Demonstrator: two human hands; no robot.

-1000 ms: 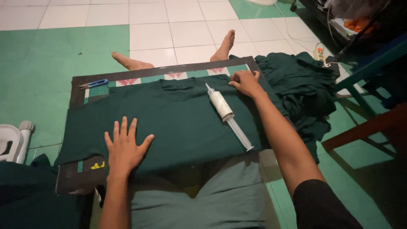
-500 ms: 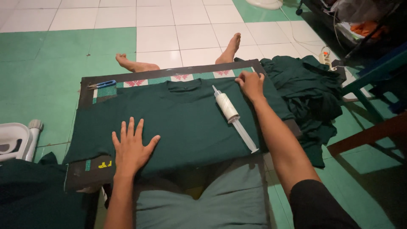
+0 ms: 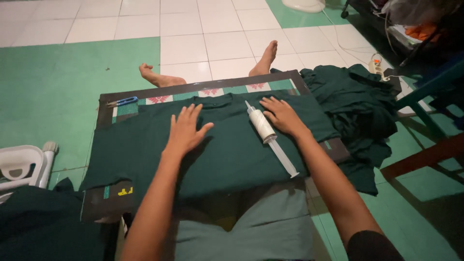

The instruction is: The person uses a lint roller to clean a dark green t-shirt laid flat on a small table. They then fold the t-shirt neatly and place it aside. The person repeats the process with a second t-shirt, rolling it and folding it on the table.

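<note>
A dark green shirt (image 3: 145, 150) lies spread flat on a dark board (image 3: 104, 108) across my lap. My left hand (image 3: 186, 130) rests flat on the cloth near the collar, fingers apart. My right hand (image 3: 282, 116) lies flat on the shirt's right part, fingers spread, just right of a white lint roller (image 3: 268, 135) that rests on the cloth with its handle pointing toward me. Neither hand holds anything.
A blue-handled cutter (image 3: 122, 102) lies on the board's far left corner. A heap of dark green garments (image 3: 357, 111) sits to the right, another dark cloth pile (image 3: 38, 222) at lower left. A white plastic object (image 3: 21, 166) is at left; chair legs (image 3: 425, 154) stand at right.
My left hand slid up the shirt from its near edge toward the collar. My right hand drew back from the far right corner to lie beside the lint roller.
</note>
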